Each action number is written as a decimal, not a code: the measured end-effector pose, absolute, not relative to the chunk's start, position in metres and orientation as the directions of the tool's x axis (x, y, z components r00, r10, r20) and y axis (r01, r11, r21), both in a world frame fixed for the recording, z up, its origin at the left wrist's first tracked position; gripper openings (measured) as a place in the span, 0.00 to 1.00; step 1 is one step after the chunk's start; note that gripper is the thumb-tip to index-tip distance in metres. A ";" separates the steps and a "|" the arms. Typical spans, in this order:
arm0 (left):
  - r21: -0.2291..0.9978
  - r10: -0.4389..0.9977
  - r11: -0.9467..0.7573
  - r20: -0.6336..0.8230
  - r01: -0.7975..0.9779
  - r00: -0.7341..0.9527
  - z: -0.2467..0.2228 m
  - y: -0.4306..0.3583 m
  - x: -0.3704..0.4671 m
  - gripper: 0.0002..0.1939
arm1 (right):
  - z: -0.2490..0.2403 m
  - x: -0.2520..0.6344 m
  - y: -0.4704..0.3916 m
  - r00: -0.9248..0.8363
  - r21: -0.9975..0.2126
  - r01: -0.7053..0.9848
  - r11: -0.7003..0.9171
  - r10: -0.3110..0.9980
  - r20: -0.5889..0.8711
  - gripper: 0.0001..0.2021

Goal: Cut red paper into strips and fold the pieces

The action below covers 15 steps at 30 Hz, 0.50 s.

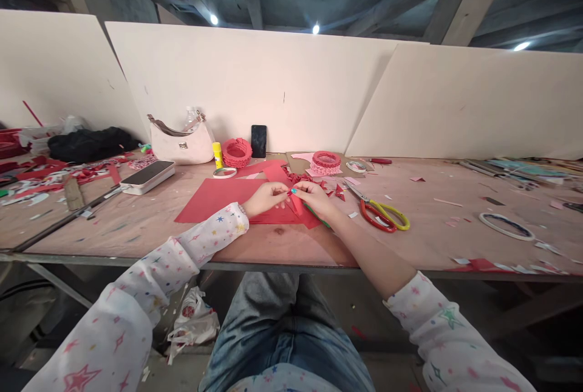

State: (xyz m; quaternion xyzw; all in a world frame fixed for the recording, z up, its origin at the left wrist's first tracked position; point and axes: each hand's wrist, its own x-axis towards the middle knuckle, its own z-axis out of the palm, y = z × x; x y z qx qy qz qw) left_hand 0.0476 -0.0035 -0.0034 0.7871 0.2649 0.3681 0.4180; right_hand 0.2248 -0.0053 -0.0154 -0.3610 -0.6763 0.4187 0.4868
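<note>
Both hands meet above red paper at the middle of the table. My left hand (267,198) pinches a small piece of red paper (296,205) from the left. From the right, my right hand (314,199) closes its fingertips on the same piece. Below them lie flat red sheets (214,199). Small folded red pieces (339,192) lie just behind and right of my right hand. Scissors with red and yellow handles (385,216) rest to its right. The exact fold between the fingertips is too small to tell.
Behind stand a pink handbag (182,143), a yellow glue stick (217,155), red paper rings (237,152) and a dark phone (259,141) by a white board. At left lie a white case (148,177) and scraps; at right, a white oval ring (506,226).
</note>
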 end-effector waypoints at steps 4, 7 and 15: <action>0.893 0.752 -0.441 0.314 0.088 0.580 -0.002 -0.003 0.047 0.16 | -0.013 0.224 -0.007 -0.260 -0.915 0.085 0.394 0.895 0.362 0.09; 0.920 0.771 -0.383 0.272 0.079 0.576 -0.002 -0.002 0.046 0.16 | -0.012 0.224 -0.008 -0.244 -0.913 0.109 0.393 0.901 0.359 0.08; 0.957 0.810 -0.284 0.207 0.058 0.548 -0.004 -0.001 0.045 0.16 | -0.012 0.224 -0.009 -0.216 -0.914 0.122 0.386 0.909 0.355 0.09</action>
